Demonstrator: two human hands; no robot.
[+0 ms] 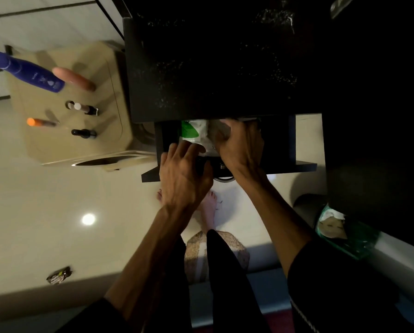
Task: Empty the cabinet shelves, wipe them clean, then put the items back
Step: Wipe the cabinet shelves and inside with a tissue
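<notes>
Pale floor spreads at nine o'clock, with bottles (33,72) on a beige stand (64,145). Centre, the left hand (184,174), fingers extended, steadies a white-green pouch (196,135) in the black cabinet (213,68); the right hand (239,145) curls onto it. Lift with both hands, clearing the lip.

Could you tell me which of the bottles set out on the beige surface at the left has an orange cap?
It is the small slim bottle with the orange cap, standing between the tall blue spray bottle and the small black-capped bottle; no other bottle there has orange.
</notes>
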